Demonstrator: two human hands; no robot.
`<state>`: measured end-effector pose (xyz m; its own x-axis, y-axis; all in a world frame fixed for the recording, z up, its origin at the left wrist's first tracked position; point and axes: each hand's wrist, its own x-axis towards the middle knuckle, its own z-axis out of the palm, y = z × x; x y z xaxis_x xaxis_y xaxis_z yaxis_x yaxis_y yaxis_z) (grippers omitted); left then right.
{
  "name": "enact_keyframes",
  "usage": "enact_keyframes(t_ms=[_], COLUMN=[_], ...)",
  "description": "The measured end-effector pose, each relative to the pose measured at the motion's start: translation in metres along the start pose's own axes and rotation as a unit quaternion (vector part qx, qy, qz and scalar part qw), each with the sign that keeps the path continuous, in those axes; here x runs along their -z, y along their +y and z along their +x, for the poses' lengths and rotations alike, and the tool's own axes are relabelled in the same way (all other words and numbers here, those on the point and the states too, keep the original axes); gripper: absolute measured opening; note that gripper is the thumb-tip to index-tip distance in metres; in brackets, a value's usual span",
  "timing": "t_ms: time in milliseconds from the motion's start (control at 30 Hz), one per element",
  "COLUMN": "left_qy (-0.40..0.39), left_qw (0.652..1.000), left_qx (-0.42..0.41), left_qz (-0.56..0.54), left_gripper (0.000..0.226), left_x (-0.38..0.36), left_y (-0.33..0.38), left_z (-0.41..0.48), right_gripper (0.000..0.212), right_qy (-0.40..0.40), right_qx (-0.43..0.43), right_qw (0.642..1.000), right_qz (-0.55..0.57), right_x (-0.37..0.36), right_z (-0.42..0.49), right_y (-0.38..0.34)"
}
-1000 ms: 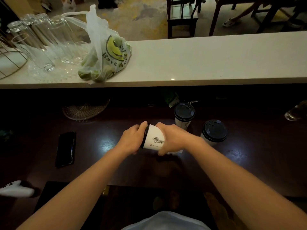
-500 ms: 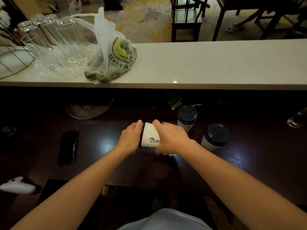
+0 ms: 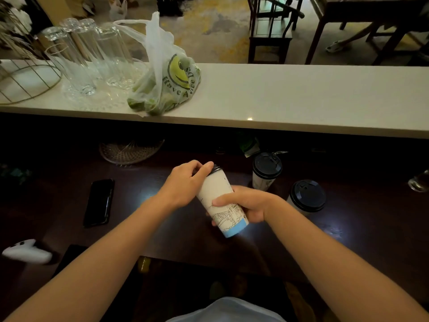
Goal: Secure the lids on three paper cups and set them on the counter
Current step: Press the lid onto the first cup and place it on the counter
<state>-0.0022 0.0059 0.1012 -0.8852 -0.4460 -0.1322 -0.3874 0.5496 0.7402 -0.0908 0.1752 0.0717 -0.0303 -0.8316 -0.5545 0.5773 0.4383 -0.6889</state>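
I hold a white paper cup [image 3: 216,189] with a line drawing and a blue base band, tilted with its top away from me, above the dark wooden worktop [image 3: 162,233]. My right hand [image 3: 246,203] wraps its lower half. My left hand [image 3: 185,182] covers its black lid [image 3: 216,168], fingers curled over the rim. Two more cups with black lids stand upright to the right: the far cup [image 3: 266,170] and the near cup [image 3: 307,196]. The pale raised counter [image 3: 301,96] runs across behind them.
On the counter sit upturned glasses [image 3: 88,56], a wire basket [image 3: 25,80] and a plastic bag [image 3: 167,84] of green fruit. A black phone [image 3: 99,202], a glass dish [image 3: 131,151] and a white object [image 3: 26,253] lie on the worktop at left. A glass [image 3: 420,182] stands far right.
The cup lay nearly sideways between both hands; now it is tipped more upright, my right hand has slid down to its lower half and my left hand sits over the lid.
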Motion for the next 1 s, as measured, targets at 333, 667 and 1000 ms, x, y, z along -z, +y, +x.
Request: enact_keyframes(t_ms=[333, 667, 1000], left_qy=[-0.102, -0.036, -0.047], left_qw=[0.984, 0.977, 0.985], left_qx=[0.112, 0.197, 0.135], left_qz=[-0.096, 0.072, 0.093], left_gripper=[0.047, 0.07, 0.068], left_x=[0.007, 0.002, -0.001], left_y=[-0.01, 0.006, 0.004], left_z=[0.004, 0.022, 0.019], right_gripper=[0.048, 0.079, 0.074], right_qy=[0.055, 0.419, 0.367], right_qx=[0.033, 0.132, 0.124], right_qw=[0.994, 0.709, 0.817], right_qz=[-0.083, -0.552, -0.427], right_x=[-0.005, -0.032, -0.028], right_z=[0.002, 0.019, 0.011], right_y=[-0.003, 0.006, 0.005])
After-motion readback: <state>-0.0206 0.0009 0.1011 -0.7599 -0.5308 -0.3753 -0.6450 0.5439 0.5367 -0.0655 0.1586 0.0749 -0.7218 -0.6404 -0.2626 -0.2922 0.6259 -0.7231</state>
